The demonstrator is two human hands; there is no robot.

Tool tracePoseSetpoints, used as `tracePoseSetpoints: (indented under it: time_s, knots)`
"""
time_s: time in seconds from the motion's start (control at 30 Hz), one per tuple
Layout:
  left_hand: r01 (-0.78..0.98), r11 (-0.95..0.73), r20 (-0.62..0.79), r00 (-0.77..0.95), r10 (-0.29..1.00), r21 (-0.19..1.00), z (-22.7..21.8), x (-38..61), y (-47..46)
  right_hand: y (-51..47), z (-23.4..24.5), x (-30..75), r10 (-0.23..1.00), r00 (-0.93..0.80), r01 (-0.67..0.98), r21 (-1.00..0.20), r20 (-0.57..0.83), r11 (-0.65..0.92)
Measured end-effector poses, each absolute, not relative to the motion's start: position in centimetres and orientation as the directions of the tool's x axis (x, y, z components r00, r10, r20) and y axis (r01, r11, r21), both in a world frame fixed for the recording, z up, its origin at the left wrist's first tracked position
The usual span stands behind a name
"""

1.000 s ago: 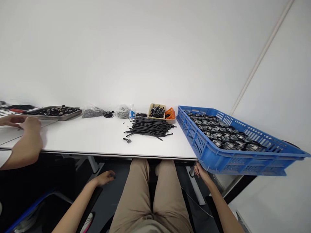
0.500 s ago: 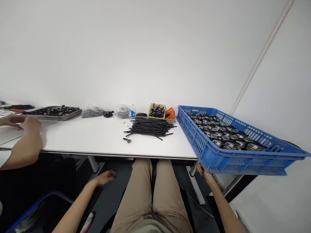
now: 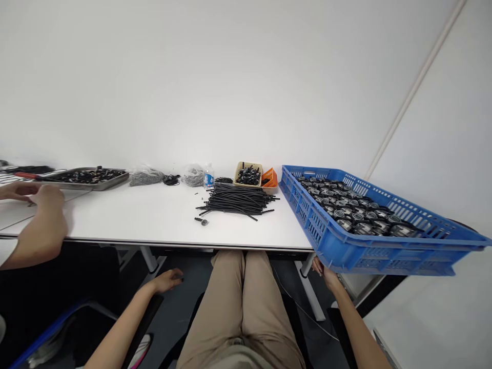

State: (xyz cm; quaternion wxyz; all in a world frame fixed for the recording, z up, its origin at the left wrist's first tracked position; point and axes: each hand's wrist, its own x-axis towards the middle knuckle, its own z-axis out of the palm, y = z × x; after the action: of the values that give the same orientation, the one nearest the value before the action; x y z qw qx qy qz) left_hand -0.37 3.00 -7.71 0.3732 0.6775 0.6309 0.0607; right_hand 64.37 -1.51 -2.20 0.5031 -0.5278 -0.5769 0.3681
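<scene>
My left hand [image 3: 169, 281] hangs below the table's front edge, left of my knees, with fingers loosely bent and apart and nothing in it. My right hand [image 3: 323, 270] is low on the right, just under the near corner of a blue plastic crate [image 3: 384, 261]. The crate partly hides it; its fingers look loosely bent and I see nothing in them. On the table [image 3: 154, 220] ahead lies a pile of black tubes [image 3: 238, 199]. One small black and grey part [image 3: 202, 221] lies in front of it.
The crate holds rows of round black and clear units [image 3: 353, 207] and overhangs the table. Behind the tubes stand a cream basket [image 3: 248, 185], an orange basket [image 3: 270, 178] and a bottle [image 3: 208, 178]. A co-worker's arms [image 3: 46, 220] are at left, by a metal tray [image 3: 111, 183].
The view has shifted very slightly, and my legs appear a little different in place. My hands and the things on the table have stayed where they were.
</scene>
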Motion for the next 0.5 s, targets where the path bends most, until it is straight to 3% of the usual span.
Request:
tracePoseSetpoints:
  time_s: [0.5]
  knots:
    - [0.808,0.069,-0.386,0.202,0.900,0.585,-8.08,-0.37,3.12,-1.72,-1.58,64.39,0.983,0.048,0.302,-0.941,0.175,0.153]
